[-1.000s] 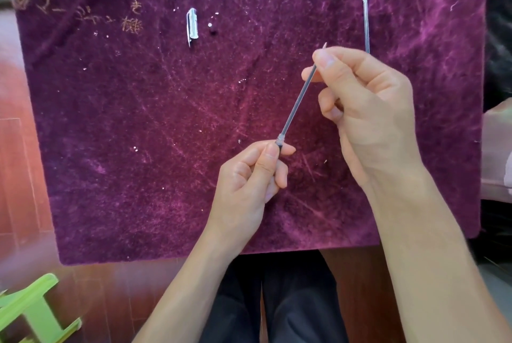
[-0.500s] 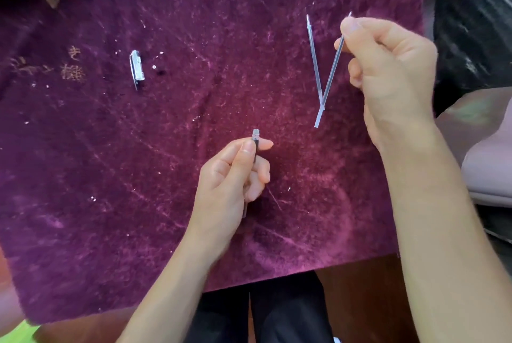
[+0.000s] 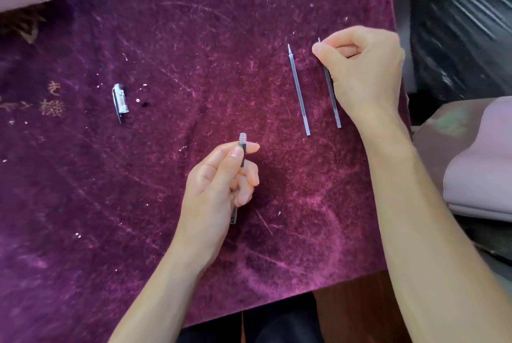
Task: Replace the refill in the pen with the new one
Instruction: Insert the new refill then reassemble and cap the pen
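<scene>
Two refills lie side by side on the purple cloth [image 3: 194, 38]: one refill [image 3: 298, 90] lies free, the second refill [image 3: 333, 101] is pinched near its tip by the right hand [image 3: 365, 71] fingers. The left hand [image 3: 219, 182] fingers are closed around the pen barrel [image 3: 242, 148], threaded end up. A pen cap [image 3: 120, 101] lies well apart, at left.

Pen barrel [image 3: 242, 148] mostly hidden in the left hand [image 3: 219, 190] — only both ends showing, refill [image 3: 333, 104] upper part covered by right hand [image 3: 363, 71], forearms cut off by the bottom edge.
</scene>
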Available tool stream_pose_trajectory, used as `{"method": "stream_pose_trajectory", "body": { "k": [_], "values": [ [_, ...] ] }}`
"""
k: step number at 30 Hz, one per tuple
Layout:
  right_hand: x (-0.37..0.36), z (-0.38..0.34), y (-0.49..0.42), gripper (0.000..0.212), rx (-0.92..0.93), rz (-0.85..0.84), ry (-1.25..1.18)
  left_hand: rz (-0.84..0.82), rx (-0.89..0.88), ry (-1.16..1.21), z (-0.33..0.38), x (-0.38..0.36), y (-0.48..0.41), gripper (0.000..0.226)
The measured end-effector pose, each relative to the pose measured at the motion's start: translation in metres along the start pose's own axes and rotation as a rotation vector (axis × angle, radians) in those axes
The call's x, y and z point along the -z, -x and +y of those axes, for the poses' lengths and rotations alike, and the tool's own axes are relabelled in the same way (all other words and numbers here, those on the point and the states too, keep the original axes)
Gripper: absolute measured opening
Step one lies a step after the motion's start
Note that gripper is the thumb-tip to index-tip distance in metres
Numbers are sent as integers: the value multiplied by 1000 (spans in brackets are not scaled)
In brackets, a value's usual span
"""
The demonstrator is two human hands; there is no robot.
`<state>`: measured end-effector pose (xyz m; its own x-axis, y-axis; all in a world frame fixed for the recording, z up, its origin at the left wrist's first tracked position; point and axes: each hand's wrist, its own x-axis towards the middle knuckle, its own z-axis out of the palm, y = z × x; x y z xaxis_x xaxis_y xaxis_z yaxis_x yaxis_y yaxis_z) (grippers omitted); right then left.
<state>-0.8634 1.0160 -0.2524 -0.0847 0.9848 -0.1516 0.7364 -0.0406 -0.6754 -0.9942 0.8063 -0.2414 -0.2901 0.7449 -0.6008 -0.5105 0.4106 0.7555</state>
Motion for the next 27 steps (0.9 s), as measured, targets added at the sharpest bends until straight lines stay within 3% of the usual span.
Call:
{"method": "stream_pose_trajectory", "body": {
  "k": [8, 16, 27],
  "values": [
    [9, -15, 4, 12, 25, 43, -4, 16, -9, -7, 0, 12, -1, 30],
    [-5, -35, 12, 22, 89, -111, 163, 21, -16, 8, -1, 14, 0, 30],
    [-8, -44, 6, 23, 32, -161, 240, 39, -20, 19, -4, 17, 7, 29]
  ]
}}
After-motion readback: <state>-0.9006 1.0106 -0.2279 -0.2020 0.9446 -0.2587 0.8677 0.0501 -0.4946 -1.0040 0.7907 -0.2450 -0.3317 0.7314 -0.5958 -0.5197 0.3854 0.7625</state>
